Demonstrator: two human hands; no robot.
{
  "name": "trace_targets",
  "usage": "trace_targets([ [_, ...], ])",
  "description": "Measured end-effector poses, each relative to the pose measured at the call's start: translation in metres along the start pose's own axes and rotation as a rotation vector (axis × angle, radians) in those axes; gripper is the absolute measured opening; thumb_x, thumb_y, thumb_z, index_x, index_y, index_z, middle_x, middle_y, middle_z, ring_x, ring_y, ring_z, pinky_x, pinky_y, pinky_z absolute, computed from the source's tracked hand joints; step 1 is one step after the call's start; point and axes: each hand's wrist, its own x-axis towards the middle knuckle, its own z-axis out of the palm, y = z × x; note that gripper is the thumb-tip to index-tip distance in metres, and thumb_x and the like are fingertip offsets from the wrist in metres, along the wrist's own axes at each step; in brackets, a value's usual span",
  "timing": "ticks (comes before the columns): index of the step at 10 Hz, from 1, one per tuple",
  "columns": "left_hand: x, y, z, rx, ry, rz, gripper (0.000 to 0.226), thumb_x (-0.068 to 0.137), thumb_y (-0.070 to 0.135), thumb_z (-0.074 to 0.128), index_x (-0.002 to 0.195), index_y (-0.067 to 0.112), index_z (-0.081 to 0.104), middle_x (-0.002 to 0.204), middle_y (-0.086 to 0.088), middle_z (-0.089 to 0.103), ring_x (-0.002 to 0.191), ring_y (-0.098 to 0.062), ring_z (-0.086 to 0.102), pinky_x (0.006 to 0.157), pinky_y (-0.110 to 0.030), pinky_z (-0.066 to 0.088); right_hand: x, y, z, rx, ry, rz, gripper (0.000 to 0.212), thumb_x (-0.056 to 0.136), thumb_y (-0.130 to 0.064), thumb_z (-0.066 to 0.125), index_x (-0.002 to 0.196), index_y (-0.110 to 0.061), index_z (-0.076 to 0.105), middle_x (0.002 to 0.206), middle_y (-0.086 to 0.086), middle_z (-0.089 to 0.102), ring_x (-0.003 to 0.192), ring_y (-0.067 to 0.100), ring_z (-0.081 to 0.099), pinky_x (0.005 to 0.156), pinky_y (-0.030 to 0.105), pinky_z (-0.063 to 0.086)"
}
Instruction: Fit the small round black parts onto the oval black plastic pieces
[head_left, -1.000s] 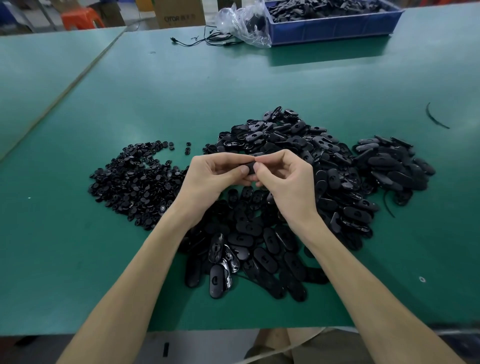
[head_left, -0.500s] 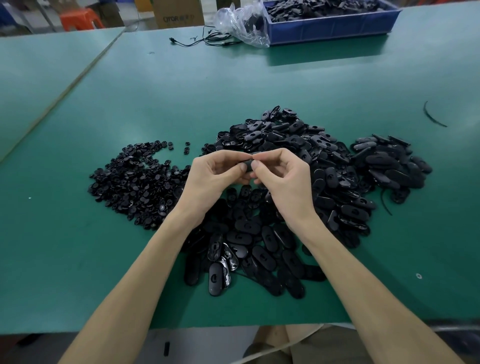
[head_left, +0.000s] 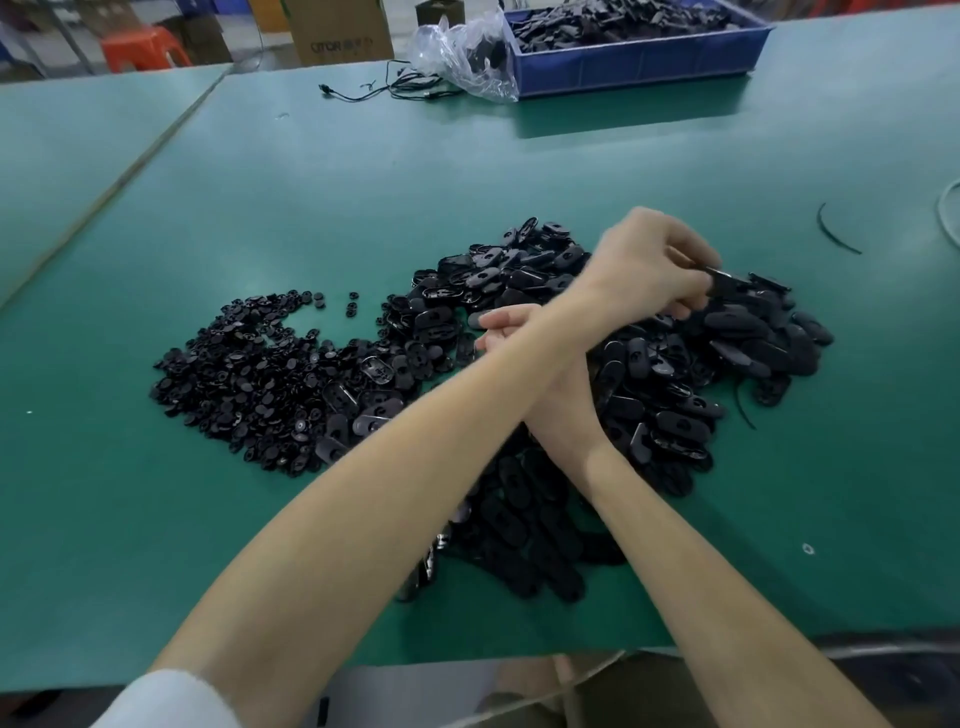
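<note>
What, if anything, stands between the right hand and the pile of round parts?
Only loose oval pieces lie between the right hand and the round parts; the left forearm crosses over its wrist.

The left forearm (head_left: 467, 415) hid most of the right hand (head_left: 556, 387). Only its fingertips (head_left: 492, 321) showed, and what they held could not be told. The left hand (head_left: 649, 260) was blurred where it pinched an oval piece (head_left: 724, 276). The top edge cut off the blue bin (head_left: 639, 67).

Green table (head_left: 311, 208): big heap of ovals (head_left: 519, 270) mid-surface, round parts (head_left: 249, 374) heaped just left of it. Far behind the ovals, blue bin (head_left: 639, 67), bag (head_left: 457, 57), cable (head_left: 384, 88); thin black strip (head_left: 831, 234) off right.
</note>
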Motion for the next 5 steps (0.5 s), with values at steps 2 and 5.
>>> trace_targets([
  [2,0.030,-0.012,0.038,0.032,0.013,-0.112,0.012,0.091,-0.007,0.070,0.102,-0.007,0.075,0.075,-0.016,0.073,0.048,-0.011,0.066,0.047,-0.015,0.050,0.004,0.010,0.008,0.055,0.039,0.033,0.012,0.101,-0.007,0.062,0.106,-0.017,0.067,0.085,-0.013,0.074,0.070,0.005,0.070,0.059,0.017,0.054],
  [5,0.027,-0.016,0.046,-0.141,-0.050,-0.065,0.034,0.099,-0.015,0.051,0.131,-0.010,0.061,0.130,-0.027,0.064,0.096,-0.035,0.075,0.088,-0.038,0.062,0.005,0.008,0.012,0.030,0.012,0.029,0.018,0.100,-0.005,0.062,0.101,-0.022,0.067,0.080,-0.013,0.073,0.072,0.004,0.071,0.061,0.015,0.054],
])
